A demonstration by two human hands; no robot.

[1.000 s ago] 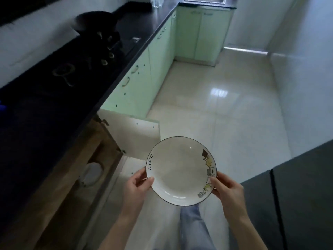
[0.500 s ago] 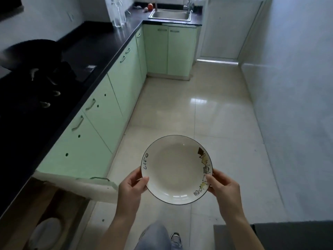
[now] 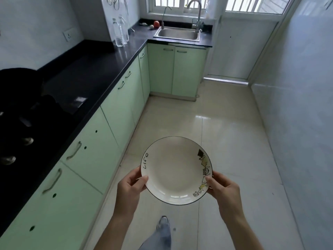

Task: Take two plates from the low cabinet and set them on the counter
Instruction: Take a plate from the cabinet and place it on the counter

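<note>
A white plate with a thin dark rim, the word "life" on its left side and small cartoon drawings on its right, hangs level over the floor in front of me. My left hand grips its left edge and my right hand grips its right edge. The black counter runs along my left, above pale green cabinets. The open low cabinet is out of view.
A black wok and a stove with knobs sit on the near counter. Two clear bottles stand farther along. A steel sink with tall faucet lies under the window. Beige tiled floor stretches ahead; a white wall is at right.
My view has risen and turned forward along the kitchen. The open low cabinet with the plate left inside has dropped out of sight. Both hands keep hold of the plate.
</note>
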